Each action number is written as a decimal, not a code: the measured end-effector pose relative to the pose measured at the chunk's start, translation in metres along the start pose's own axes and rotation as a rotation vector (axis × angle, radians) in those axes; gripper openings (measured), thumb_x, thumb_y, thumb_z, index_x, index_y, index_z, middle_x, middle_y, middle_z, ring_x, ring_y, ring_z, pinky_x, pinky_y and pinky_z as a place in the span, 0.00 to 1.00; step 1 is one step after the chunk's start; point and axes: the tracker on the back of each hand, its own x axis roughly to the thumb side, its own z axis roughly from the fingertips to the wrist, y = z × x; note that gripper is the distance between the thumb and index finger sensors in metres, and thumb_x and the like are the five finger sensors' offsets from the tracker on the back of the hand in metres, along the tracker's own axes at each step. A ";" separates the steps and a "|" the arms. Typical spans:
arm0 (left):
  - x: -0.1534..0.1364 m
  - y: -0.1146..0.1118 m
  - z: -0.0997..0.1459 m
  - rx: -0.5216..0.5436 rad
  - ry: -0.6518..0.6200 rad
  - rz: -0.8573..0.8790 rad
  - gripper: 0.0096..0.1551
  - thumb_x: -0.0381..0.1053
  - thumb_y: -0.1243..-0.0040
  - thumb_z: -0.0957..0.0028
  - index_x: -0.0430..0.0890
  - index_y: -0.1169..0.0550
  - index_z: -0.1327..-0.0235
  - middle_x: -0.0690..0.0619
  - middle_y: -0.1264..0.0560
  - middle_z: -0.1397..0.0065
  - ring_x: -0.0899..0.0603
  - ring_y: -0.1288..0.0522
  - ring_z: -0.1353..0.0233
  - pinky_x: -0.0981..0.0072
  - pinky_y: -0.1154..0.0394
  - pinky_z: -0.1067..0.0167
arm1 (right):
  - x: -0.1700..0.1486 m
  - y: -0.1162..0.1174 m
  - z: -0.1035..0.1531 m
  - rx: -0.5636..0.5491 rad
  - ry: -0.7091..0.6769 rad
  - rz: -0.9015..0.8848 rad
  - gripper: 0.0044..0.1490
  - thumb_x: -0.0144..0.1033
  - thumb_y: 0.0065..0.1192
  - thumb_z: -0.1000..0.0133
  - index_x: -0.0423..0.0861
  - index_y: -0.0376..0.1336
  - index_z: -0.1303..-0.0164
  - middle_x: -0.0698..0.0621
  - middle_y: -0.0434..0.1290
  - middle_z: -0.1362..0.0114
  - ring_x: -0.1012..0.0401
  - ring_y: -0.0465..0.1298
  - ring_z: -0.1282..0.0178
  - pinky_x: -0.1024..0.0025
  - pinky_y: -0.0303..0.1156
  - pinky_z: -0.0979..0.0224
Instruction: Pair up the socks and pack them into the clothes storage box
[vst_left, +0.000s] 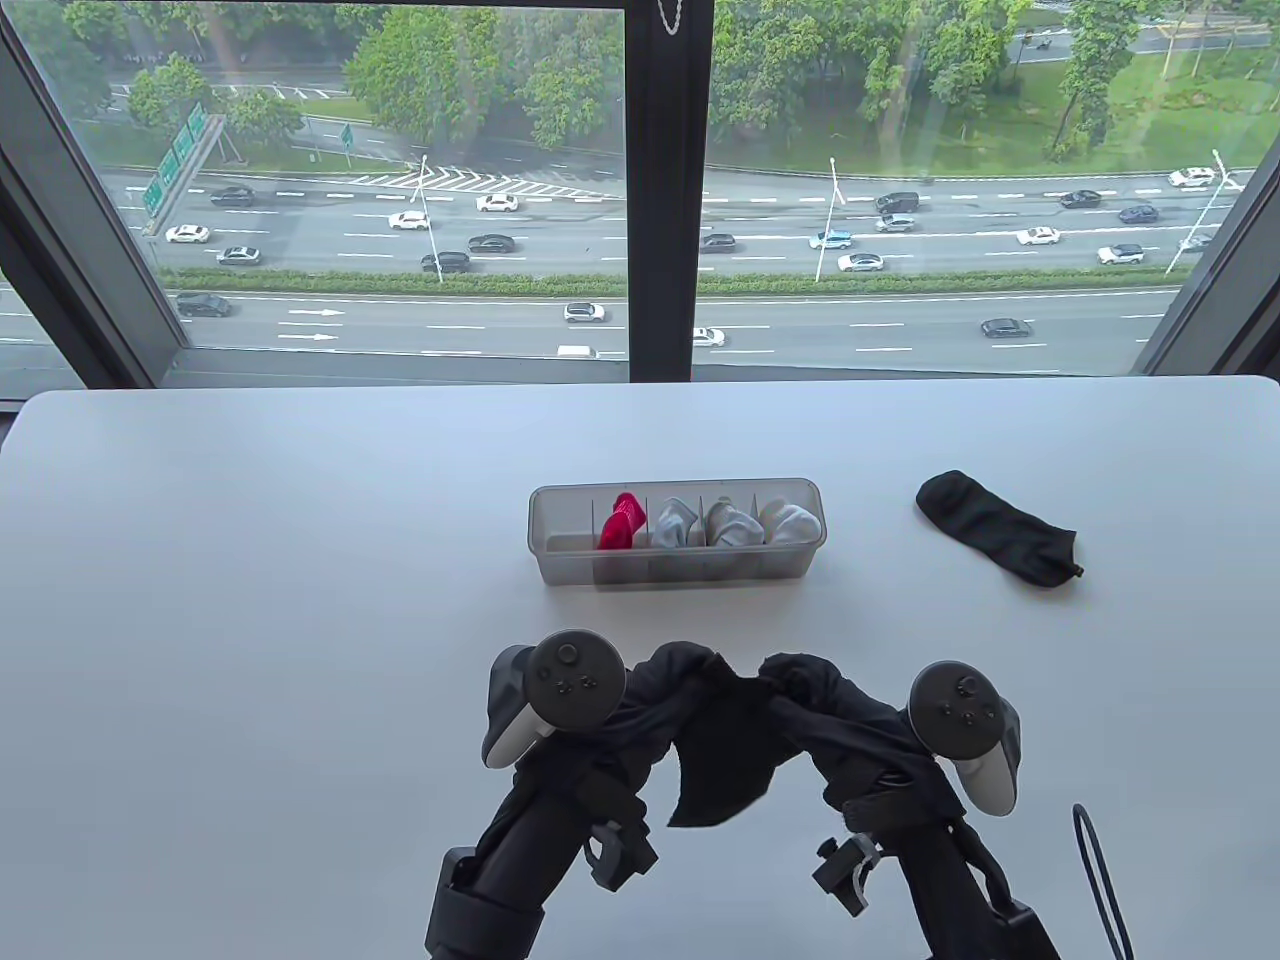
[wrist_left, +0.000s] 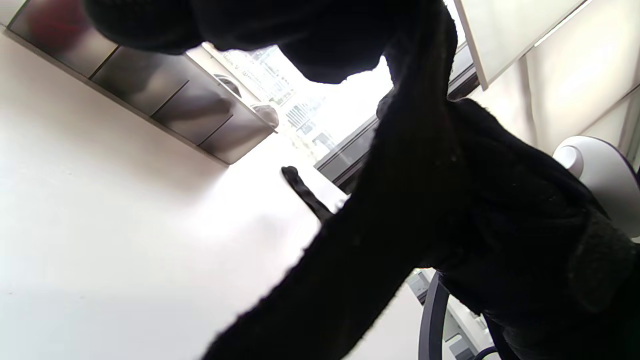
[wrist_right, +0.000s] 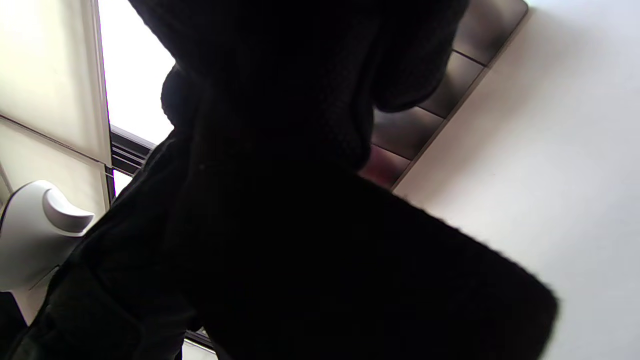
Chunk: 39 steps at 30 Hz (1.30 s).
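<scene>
I am holding a black sock (vst_left: 722, 745) between my left grip (vst_left: 655, 690) and right grip (vst_left: 800, 690), its long axis hanging toward the bench's (vst_left: 250, 560) near edge.

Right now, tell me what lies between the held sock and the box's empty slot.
Nothing visible. Bare table separates the black sock, held by both hands, from the box; its leftmost slot looks empty.

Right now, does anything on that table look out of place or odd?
Only the black sock lying alone right of the storage box. Both hands hold its likely partner; the box's leftmost compartment is empty.
</scene>
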 end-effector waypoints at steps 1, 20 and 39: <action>-0.004 -0.005 -0.003 -0.037 0.056 -0.078 0.22 0.47 0.54 0.33 0.41 0.29 0.29 0.48 0.16 0.62 0.52 0.20 0.70 0.51 0.19 0.59 | -0.006 0.003 -0.002 0.034 0.092 0.017 0.26 0.38 0.59 0.34 0.40 0.60 0.29 0.51 0.84 0.52 0.61 0.86 0.57 0.56 0.77 0.32; -0.079 0.005 0.034 -0.148 0.421 -0.741 0.45 0.66 0.72 0.35 0.51 0.74 0.22 0.43 0.81 0.18 0.32 0.83 0.20 0.27 0.75 0.30 | -0.045 0.031 -0.030 0.205 0.274 0.709 0.44 0.55 0.38 0.35 0.47 0.38 0.12 0.36 0.39 0.08 0.39 0.37 0.12 0.36 0.39 0.17; -0.087 0.008 0.028 -0.095 0.432 -0.713 0.43 0.64 0.71 0.35 0.53 0.72 0.21 0.44 0.79 0.16 0.33 0.81 0.18 0.28 0.75 0.29 | -0.125 -0.191 -0.116 -0.246 0.954 0.620 0.44 0.65 0.31 0.38 0.67 0.31 0.12 0.35 0.22 0.09 0.34 0.26 0.13 0.37 0.30 0.13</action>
